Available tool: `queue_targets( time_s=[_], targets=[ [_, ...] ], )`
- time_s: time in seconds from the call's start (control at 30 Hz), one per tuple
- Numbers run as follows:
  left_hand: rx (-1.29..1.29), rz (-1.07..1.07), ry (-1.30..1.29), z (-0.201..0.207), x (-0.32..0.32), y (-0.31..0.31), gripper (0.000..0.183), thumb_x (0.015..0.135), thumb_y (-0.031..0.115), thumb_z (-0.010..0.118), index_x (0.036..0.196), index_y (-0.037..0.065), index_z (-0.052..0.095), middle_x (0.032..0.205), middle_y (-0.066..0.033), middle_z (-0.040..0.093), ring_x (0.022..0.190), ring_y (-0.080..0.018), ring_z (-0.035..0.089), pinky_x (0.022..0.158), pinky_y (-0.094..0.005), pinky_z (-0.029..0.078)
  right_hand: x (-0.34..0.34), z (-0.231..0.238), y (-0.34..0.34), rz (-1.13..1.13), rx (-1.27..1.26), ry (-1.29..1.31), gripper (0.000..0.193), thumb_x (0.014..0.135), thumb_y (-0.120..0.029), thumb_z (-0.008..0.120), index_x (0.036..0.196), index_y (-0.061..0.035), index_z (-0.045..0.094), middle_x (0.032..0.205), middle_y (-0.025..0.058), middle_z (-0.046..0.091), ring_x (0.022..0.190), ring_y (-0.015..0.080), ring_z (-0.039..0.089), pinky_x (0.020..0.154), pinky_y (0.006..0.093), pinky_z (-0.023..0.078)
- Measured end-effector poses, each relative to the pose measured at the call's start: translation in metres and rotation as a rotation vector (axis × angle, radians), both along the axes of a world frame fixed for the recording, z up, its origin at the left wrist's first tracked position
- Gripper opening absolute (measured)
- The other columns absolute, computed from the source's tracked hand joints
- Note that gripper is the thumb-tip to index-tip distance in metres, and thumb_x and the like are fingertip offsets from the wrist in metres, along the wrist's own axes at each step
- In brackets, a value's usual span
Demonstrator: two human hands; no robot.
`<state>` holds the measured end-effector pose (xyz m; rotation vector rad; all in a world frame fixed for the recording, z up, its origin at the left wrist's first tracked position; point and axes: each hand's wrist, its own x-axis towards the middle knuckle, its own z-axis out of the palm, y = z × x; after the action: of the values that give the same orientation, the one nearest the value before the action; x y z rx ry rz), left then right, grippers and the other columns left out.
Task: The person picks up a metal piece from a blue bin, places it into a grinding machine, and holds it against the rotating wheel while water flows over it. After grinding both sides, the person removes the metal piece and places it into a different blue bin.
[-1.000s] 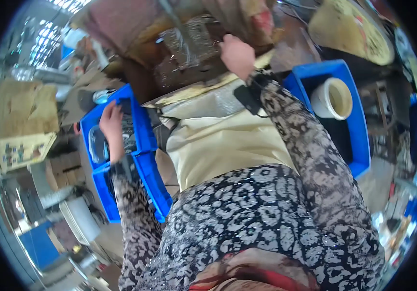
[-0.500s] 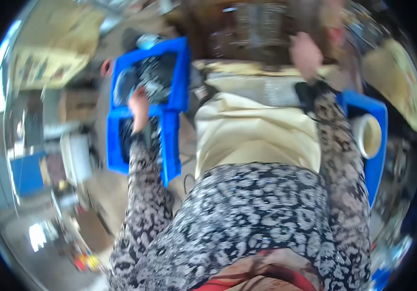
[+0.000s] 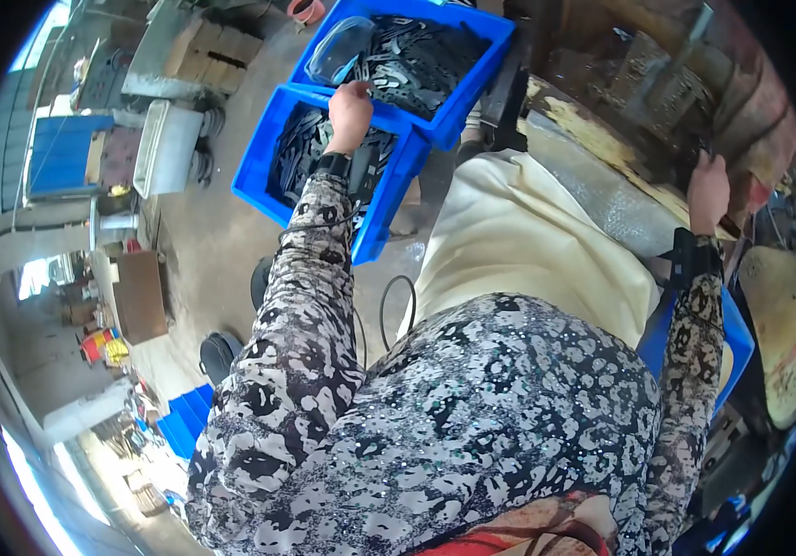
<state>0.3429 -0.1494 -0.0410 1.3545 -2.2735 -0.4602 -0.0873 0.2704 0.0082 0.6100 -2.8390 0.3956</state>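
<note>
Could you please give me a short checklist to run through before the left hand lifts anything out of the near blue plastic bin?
1. Left hand over the near blue plastic bin: ok, it rests at the bin's far rim.
2. Dark flat metal parts present in that bin: ok.
3. Left hand's grasp on a part: cannot tell, its fingers are hidden.
4. Far blue plastic bin stocked: ok, full of dark parts.
5. Right hand free: cannot tell, it touches the rusty machine frame.

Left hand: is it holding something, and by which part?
The left hand reaches into a blue bin of dark metal parts; its fingers are curled among them, but whether it grips one cannot be told.
</note>
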Motion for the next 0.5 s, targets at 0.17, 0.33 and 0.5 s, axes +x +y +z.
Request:
queue_targets(
  time_s=[0.17, 0.33, 0.5],
  targets=[
    [-0.051, 0.119, 0.117, -0.012, 0.044, -0.012, 0.021, 0.082, 0.012, 0.056, 0.095, 0.011, 0.072, 0.093, -0.0164, 0.068, 0.090, -0.0327, 0.065, 0.079, -0.0400, 0.051, -0.008, -0.002, 0.010, 0.011, 0.024, 0.074, 0.039, 0.094, -0.042, 0.045, 0.100, -0.0050, 0.056, 0.089, 0.0263, 0.064, 0.084, 0.0453, 0.060, 0.071, 0.0551, 0.046],
    [0.153, 0.219, -0.037, -0.036, 0.103, 0.005, 0.023, 0.082, 0.017, 0.055, 0.098, 0.015, 0.072, 0.094, -0.0162, 0.068, 0.092, -0.0319, 0.065, 0.080, -0.0401, 0.051, -0.016, -0.013, 0.008, 0.028, 0.038, 0.019, 0.042, 0.095, -0.044, 0.043, 0.105, -0.0054, 0.056, 0.095, 0.0249, 0.064, 0.090, 0.0455, 0.059, 0.074, 0.0542, 0.045],
    [0.190, 0.094, -0.184, -0.043, 0.091, 0.043, 0.021, 0.084, 0.024, 0.056, 0.098, 0.017, 0.071, 0.093, -0.0153, 0.067, 0.090, -0.0355, 0.063, 0.076, -0.0452, 0.051, -0.023, -0.013, 0.014, 0.040, 0.084, 0.015, 0.047, 0.095, -0.047, 0.041, 0.112, -0.0045, 0.055, 0.096, 0.0269, 0.063, 0.091, 0.0462, 0.059, 0.076, 0.0535, 0.046]
  ],
)
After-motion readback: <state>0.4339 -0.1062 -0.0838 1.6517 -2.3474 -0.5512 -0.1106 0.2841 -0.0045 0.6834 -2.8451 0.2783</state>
